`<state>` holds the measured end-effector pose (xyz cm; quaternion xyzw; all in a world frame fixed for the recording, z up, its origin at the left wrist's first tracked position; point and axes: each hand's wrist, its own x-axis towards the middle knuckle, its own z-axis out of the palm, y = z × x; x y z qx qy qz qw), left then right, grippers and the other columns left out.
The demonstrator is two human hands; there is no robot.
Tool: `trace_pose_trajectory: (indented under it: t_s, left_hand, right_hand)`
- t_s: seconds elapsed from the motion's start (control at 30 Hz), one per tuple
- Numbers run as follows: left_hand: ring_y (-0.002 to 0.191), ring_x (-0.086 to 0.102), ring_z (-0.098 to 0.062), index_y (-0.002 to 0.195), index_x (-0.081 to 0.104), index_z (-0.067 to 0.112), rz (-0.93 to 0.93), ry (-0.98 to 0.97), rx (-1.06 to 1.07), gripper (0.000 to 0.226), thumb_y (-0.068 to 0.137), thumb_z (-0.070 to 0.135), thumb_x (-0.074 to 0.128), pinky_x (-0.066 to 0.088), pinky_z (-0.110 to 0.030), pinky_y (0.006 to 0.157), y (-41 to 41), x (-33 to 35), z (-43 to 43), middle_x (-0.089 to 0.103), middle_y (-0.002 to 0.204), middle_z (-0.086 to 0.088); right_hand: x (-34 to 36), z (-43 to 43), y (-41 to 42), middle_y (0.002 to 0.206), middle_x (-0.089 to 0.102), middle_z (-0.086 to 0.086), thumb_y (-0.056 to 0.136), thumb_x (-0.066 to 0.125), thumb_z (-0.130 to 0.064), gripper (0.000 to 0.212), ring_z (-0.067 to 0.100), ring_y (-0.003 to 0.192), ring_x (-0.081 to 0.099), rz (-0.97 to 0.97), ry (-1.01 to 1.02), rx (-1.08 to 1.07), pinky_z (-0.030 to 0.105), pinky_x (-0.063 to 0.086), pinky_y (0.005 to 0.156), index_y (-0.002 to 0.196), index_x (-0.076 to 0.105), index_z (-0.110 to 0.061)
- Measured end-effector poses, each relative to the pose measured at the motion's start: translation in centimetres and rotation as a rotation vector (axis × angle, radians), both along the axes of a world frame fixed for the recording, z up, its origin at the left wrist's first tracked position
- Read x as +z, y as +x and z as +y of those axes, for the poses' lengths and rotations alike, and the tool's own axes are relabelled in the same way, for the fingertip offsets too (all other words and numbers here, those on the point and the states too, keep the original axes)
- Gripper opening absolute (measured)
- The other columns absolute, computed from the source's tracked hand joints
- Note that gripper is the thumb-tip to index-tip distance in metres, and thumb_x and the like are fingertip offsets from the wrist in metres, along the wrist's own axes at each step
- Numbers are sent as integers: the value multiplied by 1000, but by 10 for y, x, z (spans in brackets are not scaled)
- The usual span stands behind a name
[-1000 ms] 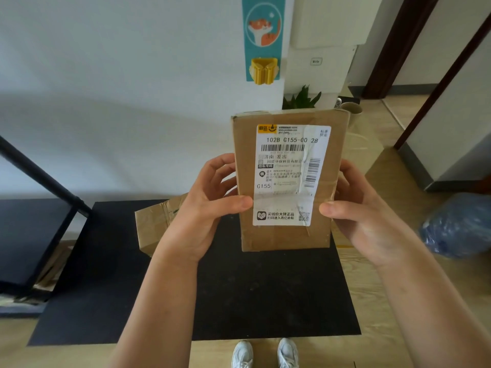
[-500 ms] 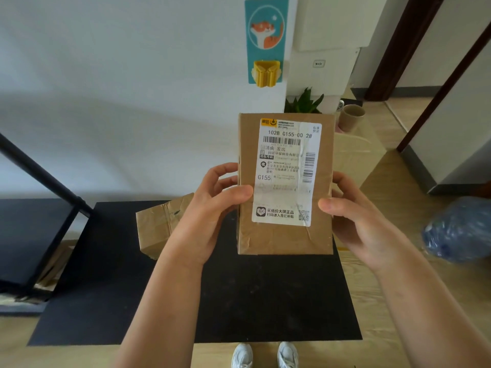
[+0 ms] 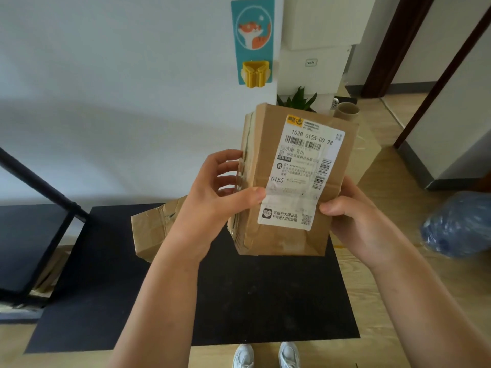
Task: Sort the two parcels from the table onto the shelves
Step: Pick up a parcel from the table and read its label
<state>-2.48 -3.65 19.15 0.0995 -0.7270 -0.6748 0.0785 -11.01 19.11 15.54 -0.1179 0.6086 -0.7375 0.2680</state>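
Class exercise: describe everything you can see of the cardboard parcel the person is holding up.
The held parcel is a brown cardboard box, creased and taped along its left edge, held upright and turned slightly so that edge shows. A white shipping label covers much of its front, printed with barcodes, a QR code and "102B G155-00 28". The left hand grips its left side, thumb on the front; the right hand grips the right side. It is lifted clear of the black table.

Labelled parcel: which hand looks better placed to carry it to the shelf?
Probably left. The shelf is on the left, and the left hand already grips the labelled parcel on that side.
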Motion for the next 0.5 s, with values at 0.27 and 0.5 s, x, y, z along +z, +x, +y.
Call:
trace_pose_trajectory:
  t_s: [0.27,0.5]
  left_hand:
    - [116,68,-20,129,56,24,1,122,-32,76,57,30,82,59,-39,91,0,-12,-2,68,127,-2]
    - [119,67,-26,135,55,19,-13,197,51,70,69,31,74,56,-42,92,10,-23,7,68,130,-7]
  right_hand:
    - [4,5,-1,119,75,14,65,68,-2,74,31,113,72,17,6,9,46,50,103,134,52,-23]
    - [8,1,-2,111,77,6,59,79,-15,72,24,107,75,11,38,32,37,54,89,126,56,-27]
